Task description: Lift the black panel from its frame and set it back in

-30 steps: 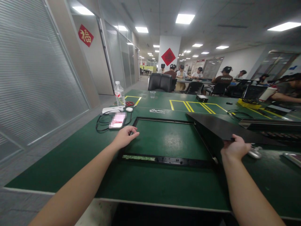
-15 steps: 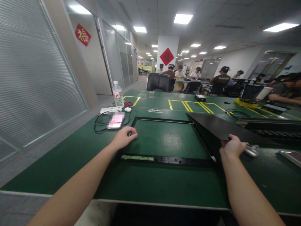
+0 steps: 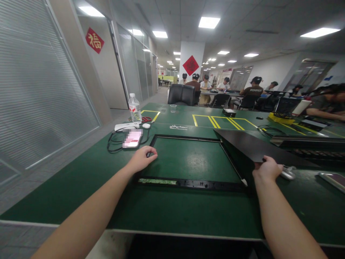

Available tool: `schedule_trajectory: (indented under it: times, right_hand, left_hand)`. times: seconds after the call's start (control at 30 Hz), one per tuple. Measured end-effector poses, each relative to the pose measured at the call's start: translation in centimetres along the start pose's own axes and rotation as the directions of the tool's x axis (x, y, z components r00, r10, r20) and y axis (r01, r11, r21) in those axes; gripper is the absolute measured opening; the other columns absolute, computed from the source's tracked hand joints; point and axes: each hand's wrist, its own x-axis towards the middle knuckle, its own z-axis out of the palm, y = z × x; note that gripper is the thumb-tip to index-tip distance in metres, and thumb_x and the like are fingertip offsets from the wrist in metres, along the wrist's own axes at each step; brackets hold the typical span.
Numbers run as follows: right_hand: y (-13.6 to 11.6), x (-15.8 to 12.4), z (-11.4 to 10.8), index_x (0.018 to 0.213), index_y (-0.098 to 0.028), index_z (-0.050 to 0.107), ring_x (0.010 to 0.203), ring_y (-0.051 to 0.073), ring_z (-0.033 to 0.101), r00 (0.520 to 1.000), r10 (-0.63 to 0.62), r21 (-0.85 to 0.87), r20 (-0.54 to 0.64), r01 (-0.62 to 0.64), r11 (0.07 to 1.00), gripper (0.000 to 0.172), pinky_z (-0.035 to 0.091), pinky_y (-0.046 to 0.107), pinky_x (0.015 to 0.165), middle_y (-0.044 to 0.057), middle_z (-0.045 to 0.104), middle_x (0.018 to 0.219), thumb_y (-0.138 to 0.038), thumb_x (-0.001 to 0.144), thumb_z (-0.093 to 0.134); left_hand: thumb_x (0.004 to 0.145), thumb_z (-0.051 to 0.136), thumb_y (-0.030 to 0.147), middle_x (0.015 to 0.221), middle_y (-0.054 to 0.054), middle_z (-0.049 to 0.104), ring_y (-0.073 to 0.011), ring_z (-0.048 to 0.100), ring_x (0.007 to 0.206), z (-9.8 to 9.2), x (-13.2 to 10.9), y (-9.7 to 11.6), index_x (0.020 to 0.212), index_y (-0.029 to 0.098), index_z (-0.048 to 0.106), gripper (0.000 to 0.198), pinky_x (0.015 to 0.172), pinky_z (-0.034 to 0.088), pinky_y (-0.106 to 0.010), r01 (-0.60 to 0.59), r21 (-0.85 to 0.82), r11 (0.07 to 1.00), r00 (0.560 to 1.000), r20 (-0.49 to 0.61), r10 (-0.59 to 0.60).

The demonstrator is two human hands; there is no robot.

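Observation:
A black rectangular frame (image 3: 185, 184) lies flat on the green table (image 3: 175, 212) in front of me. My left hand (image 3: 141, 160) rests on the frame's left edge, fingers curled over it. My right hand (image 3: 266, 169) grips the near edge of a large black panel (image 3: 253, 145), which is tilted up from the frame's right side. A thin circuit strip sits along the frame's near left edge.
A phone (image 3: 132, 139) with cables, a white device (image 3: 126, 126), a water bottle (image 3: 134, 108), scissors and a plastic cup (image 3: 174, 108) lie at the back left. A mouse (image 3: 288, 174) and more equipment sit at the right. Several people sit at far tables.
Both hands stay in place; the view shifts slightly. The right hand keeps the raised panel at about the same tilt.

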Motion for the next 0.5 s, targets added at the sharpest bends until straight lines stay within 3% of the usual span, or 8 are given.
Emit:
schedule_trajectory:
  times: [0.5]
  right_hand:
    - [0.26,-0.13,0.10,0.098,-0.028,0.040,0.078,0.012,0.067,0.984,0.127,-0.028,0.127,-0.124,0.992,0.048,0.061,0.029,0.063,-0.007,0.061,0.100,-0.002,0.063,0.059]
  left_hand:
    - [0.076,0.066,0.049,0.105,-0.008,0.077,-0.0301,0.069,0.103,0.06,-0.18,0.40,0.081,0.026,0.071,0.025,0.099,0.051,-0.044,-0.006,0.015,1.000,1.000,0.024,0.006]
